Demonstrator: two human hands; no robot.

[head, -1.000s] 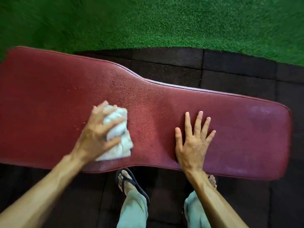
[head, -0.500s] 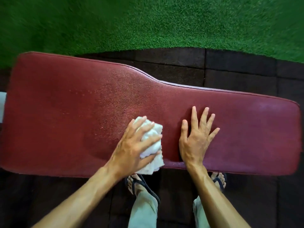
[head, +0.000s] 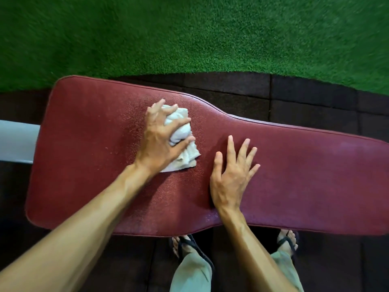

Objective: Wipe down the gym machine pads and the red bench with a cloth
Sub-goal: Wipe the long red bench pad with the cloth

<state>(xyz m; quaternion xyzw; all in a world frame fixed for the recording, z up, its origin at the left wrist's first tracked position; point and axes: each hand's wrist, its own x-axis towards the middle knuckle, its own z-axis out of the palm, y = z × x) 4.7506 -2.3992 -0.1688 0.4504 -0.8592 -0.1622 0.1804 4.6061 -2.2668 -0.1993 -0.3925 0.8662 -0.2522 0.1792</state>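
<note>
Left hand (head: pixel 160 142) gripping cloth (head: pixel 181 142), now farther up red bench (head: pixel 305 175), right hand (head: pixel 233 175) still flat, open

Your bench (head: pixel 294 175) pad looks like red vinyl or leatherette, pebbled grain with a slight sheen and a piped seam round the edge. The cloth (head: pixel 181 131) you've got is soft off-white fabric, crumpled and matt. Floor tiles (head: pixel 305 102) look like dark matt rubber, and the turf (head: pixel 189 34) is fuzzy green synthetic grass.

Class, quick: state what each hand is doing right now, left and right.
Left hand: closed on the white cloth, pressing it onto the red bench.
Right hand: open, flat on the bench, holding nothing.
</note>
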